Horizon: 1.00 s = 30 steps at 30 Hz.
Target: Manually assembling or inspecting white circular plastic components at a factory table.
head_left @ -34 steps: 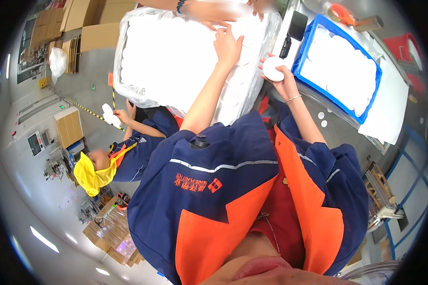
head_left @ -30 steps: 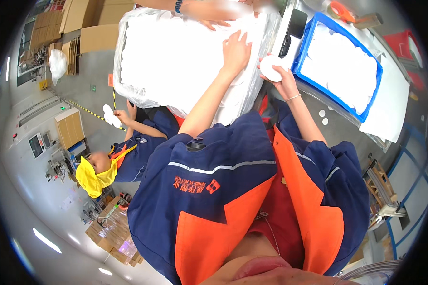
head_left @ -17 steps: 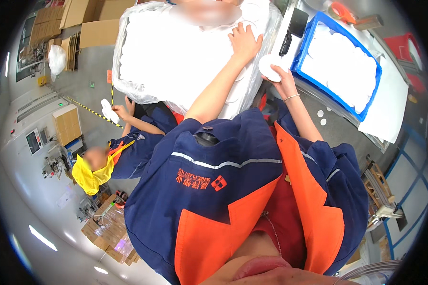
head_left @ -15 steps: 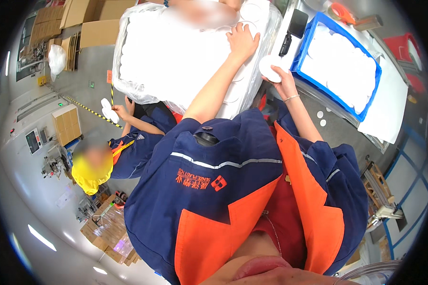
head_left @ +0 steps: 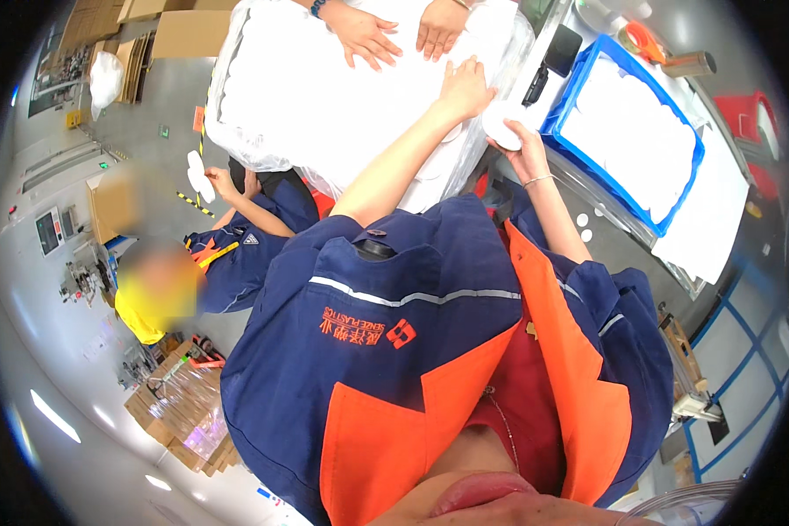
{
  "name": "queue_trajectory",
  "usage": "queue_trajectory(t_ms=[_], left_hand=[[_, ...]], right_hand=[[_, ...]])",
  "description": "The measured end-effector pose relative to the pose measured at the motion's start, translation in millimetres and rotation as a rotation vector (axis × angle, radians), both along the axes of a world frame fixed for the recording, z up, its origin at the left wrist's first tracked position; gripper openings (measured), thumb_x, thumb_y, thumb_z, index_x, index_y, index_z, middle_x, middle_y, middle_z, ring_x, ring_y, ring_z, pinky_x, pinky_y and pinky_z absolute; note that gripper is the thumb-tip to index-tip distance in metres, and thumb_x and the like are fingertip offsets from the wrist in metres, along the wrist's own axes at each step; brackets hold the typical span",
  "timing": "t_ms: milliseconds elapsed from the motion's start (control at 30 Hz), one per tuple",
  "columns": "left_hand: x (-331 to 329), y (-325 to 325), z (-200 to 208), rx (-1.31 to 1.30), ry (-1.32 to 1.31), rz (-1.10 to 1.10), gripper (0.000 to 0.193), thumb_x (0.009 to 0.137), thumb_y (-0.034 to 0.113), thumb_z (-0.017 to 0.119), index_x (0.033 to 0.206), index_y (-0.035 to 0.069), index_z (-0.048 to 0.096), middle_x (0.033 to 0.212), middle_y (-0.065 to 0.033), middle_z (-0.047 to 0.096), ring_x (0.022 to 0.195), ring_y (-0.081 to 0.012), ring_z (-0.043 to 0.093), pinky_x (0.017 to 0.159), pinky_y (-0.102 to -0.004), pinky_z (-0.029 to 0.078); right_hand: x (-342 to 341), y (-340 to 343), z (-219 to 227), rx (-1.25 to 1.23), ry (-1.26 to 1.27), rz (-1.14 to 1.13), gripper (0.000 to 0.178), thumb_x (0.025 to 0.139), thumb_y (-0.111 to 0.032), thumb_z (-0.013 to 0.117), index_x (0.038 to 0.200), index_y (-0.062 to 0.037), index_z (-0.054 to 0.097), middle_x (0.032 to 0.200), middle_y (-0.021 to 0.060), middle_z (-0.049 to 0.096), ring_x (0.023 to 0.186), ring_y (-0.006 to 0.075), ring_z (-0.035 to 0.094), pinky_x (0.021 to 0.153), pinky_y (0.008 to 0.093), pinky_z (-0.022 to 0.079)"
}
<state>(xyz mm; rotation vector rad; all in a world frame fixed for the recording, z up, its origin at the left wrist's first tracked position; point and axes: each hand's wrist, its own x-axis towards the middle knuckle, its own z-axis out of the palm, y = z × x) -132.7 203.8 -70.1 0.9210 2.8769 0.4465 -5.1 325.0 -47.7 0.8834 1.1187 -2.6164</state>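
My left hand (head_left: 466, 89) lies with its fingers stretched out on the bright white surface in a large container lined with clear plastic (head_left: 223, 145). Glare hides most detail there; a few round white edges show by my left wrist. In my right hand (head_left: 526, 153) is a white disc (head_left: 502, 121), pinched at its near edge just beside the container's right side. Across from me, another person's two hands (head_left: 364, 37) rest with spread fingers on the same white surface, close to my left hand.
To the right stands a blue bin (head_left: 579, 83) of white pieces, with a black device (head_left: 561, 51) beside it. An orange tape roll (head_left: 638, 39) lies beyond. At left, a person in a yellow cap holds white discs (head_left: 200, 175). Small white discs (head_left: 585, 228) lie below the bin.
The view has shifted slightly. My left hand has slid a little to the right and toward me. The other person's hands now lie flat on the white surface. My right hand keeps the disc.
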Motion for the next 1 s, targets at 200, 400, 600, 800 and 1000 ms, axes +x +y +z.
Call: queue_trajectory(t_ms=[200, 400, 600, 800, 1000], left_hand=[[48, -26, 30, 0.466, -0.006, 0.093, 0.043, 0.086, 0.027, 0.060, 0.115, -0.003, 0.054, 0.113, -0.0203, 0.056, 0.102, -0.0297, 0.057, 0.088, -0.0435, 0.043], [64, -89, 24, 0.843, -0.557, 0.436, 0.029, 0.082, 0.020, 0.066, 0.096, -0.004, 0.062, 0.077, -0.0200, 0.065, 0.068, -0.0231, 0.064, 0.063, -0.0330, 0.050], [57, -134, 24, 0.721, -0.452, 0.356, 0.020, 0.083, 0.016, 0.067, 0.085, -0.003, 0.066, 0.070, -0.0096, 0.065, 0.063, -0.0093, 0.059, 0.057, -0.0248, 0.047], [41, -166, 12, 0.929, -0.429, 0.690, 0.017, 0.084, 0.014, 0.065, 0.090, -0.001, 0.066, 0.071, -0.0070, 0.066, 0.061, -0.0103, 0.059, 0.055, -0.0255, 0.047], [13, -245, 16, 0.532, -0.087, 1.109, 0.023, 0.080, 0.026, 0.068, 0.089, 0.005, 0.068, 0.074, -0.0099, 0.069, 0.070, -0.0223, 0.067, 0.063, -0.0331, 0.050]], right_hand=[[-2, -5, 7, 0.096, 0.032, -0.018, 0.033, 0.087, -0.010, 0.059, 0.117, 0.0034, 0.052, 0.108, 0.0130, 0.061, 0.096, 0.0232, 0.062, 0.073, 0.0383, 0.058], [-6, -43, 4, 0.007, 0.053, 0.158, 0.032, 0.088, -0.009, 0.058, 0.115, 0.0064, 0.050, 0.110, 0.0146, 0.059, 0.097, 0.0241, 0.062, 0.070, 0.0411, 0.059], [-8, -81, 3, 0.021, 0.096, 0.230, 0.032, 0.088, -0.010, 0.058, 0.117, 0.0026, 0.050, 0.115, 0.0137, 0.056, 0.097, 0.0242, 0.061, 0.070, 0.0410, 0.058], [-9, -83, 6, 0.014, 0.085, 0.245, 0.031, 0.089, -0.009, 0.056, 0.117, 0.0019, 0.051, 0.109, 0.0128, 0.059, 0.096, 0.0231, 0.061, 0.072, 0.0395, 0.058], [-3, -67, 2, 0.044, 0.057, 0.216, 0.028, 0.089, -0.011, 0.055, 0.113, 0.0040, 0.052, 0.102, 0.0119, 0.061, 0.091, 0.0224, 0.063, 0.071, 0.0399, 0.059]])
